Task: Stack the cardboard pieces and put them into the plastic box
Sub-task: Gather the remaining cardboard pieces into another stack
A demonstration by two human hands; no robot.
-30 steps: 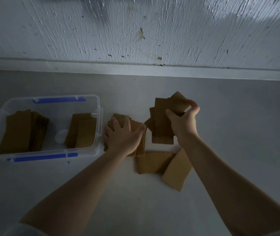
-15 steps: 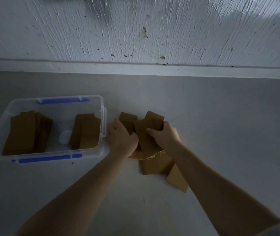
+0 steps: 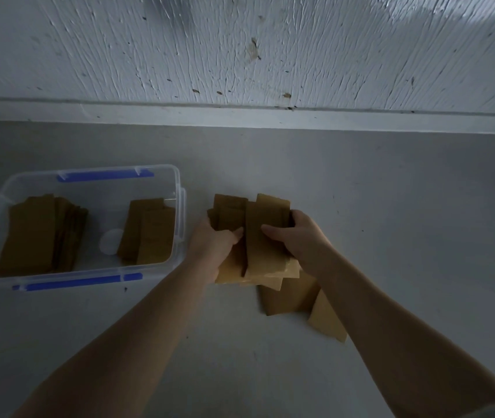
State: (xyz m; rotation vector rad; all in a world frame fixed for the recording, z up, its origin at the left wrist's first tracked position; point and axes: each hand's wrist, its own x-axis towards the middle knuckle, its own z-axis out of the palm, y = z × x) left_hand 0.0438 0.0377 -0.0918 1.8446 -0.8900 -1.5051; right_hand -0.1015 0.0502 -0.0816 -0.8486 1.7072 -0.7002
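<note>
A loose pile of brown cardboard pieces (image 3: 263,224) lies on the grey floor right of the clear plastic box (image 3: 178,188). My left hand (image 3: 213,245) grips the pile's left side and my right hand (image 3: 300,239) grips its right side, thumbs on top. Two more cardboard pieces (image 3: 288,297) lie flat just below the pile, one partly under my right forearm. Inside the box, one cardboard stack (image 3: 38,236) leans at the left and another stack (image 3: 148,233) at the right.
The box has blue latches (image 3: 104,176) on its far and near rims. A textured white wall (image 3: 240,55) with a baseboard runs along the far side. Bare grey floor (image 3: 406,221) extends to the right.
My right hand brought its held pieces down and left onto the pile under my left hand. Both hands now clasp the combined pile from either side.
</note>
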